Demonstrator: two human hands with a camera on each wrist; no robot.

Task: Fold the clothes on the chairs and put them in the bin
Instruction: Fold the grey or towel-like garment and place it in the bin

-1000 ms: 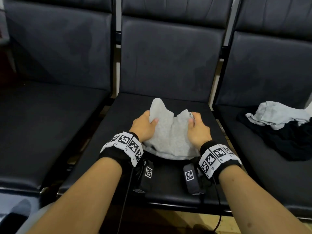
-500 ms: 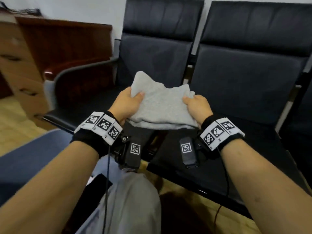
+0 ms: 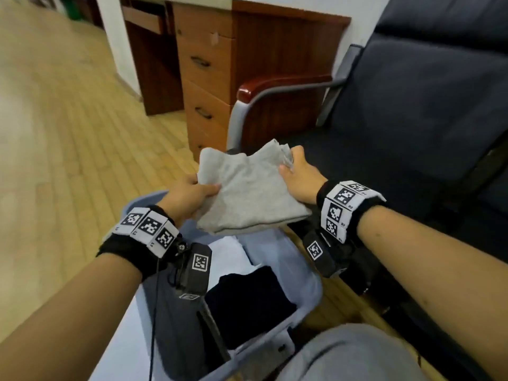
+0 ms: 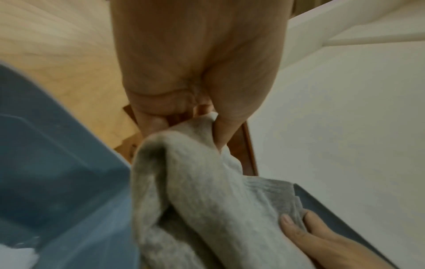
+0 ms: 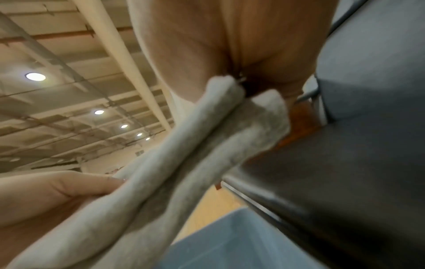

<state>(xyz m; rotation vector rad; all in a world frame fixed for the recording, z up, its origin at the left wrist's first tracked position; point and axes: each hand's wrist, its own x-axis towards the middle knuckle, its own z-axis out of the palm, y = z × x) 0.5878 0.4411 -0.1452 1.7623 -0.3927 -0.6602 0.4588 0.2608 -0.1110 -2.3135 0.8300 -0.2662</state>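
Observation:
A folded grey garment (image 3: pixel 247 193) hangs in the air between both hands, just above the far end of the blue bin (image 3: pixel 305 273). My left hand (image 3: pixel 189 192) pinches its left edge, thumb on top. My right hand (image 3: pixel 295 171) grips its right edge. In the left wrist view the grey garment (image 4: pixel 207 191) is pinched by my left hand (image 4: pixel 202 125), with the bin wall (image 4: pixel 57 163) below. The right wrist view shows the grey garment (image 5: pixel 184 163) clamped in my right hand (image 5: pixel 241 87). Inside the bin lie a folded black garment (image 3: pixel 247 301) and a white one (image 3: pixel 229 251).
A black chair (image 3: pixel 398 127) with a wood-capped armrest (image 3: pixel 275 88) stands to the right of the bin. A wooden drawer cabinet (image 3: pixel 209 78) stands behind it. Wooden floor (image 3: pixel 55 119) spreads out to the left. My grey-trousered knee (image 3: pixel 349 356) is at the bottom.
Both hands lifted the grey garment off the chair seat and carried it left. It now hangs over the blue bin, which has come into view.

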